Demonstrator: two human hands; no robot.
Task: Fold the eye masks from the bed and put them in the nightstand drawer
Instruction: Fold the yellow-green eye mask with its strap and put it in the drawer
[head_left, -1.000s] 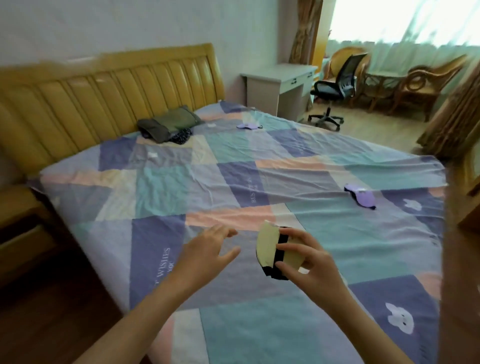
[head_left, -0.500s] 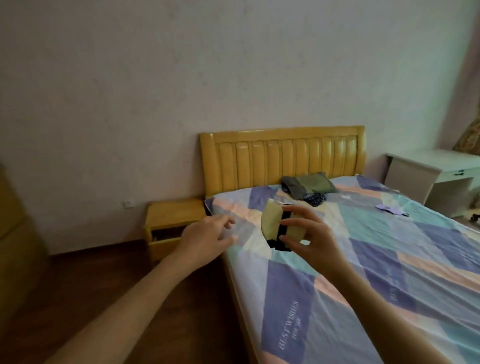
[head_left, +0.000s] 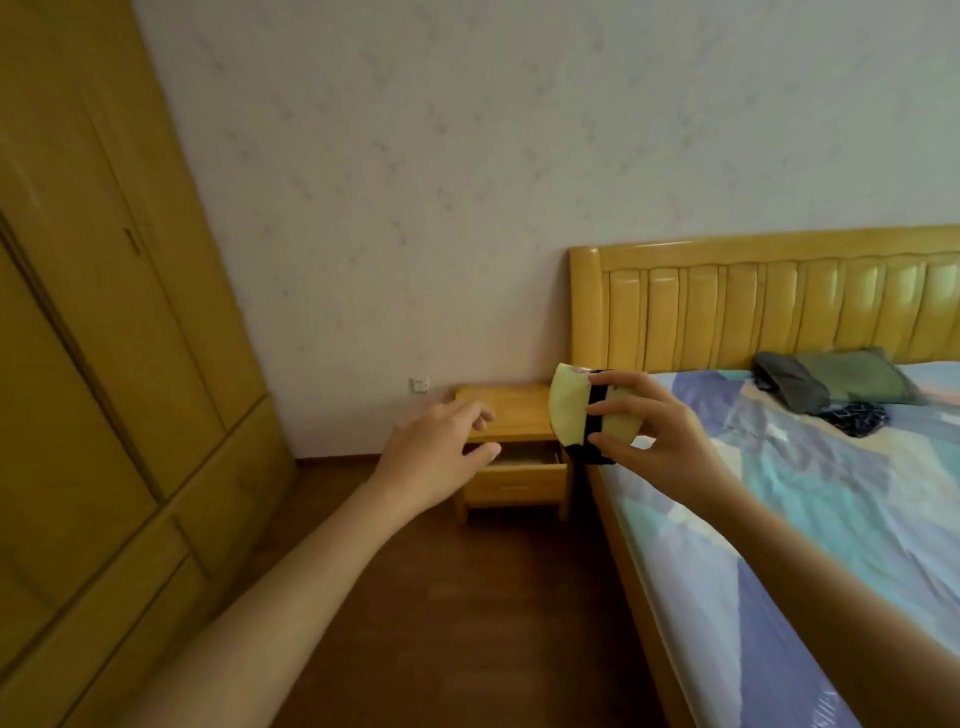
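Observation:
My right hand (head_left: 657, 431) pinches a folded pale-yellow eye mask (head_left: 570, 410) with a black strap wrapped around it, held in the air over the bed's near corner. Beyond it stands the wooden nightstand (head_left: 511, 410), its top drawer (head_left: 519, 467) pulled partly out. My left hand (head_left: 439, 452) hovers empty with fingers spread, in front of the nightstand and level with the drawer opening. The bed (head_left: 810, 509) with a patchwork sheet fills the right side.
A tall wooden wardrobe (head_left: 104, 364) lines the left. The yellow headboard (head_left: 769, 301) stands against the wall. Folded dark and green clothes (head_left: 831, 384) lie near the head of the bed. Dark wood floor (head_left: 467, 597) runs between wardrobe and bed.
The view has swung left from the bed toward the nightstand and wardrobe. Both hands kept their pose, the right still holding the folded mask, and the nightstand looks closer.

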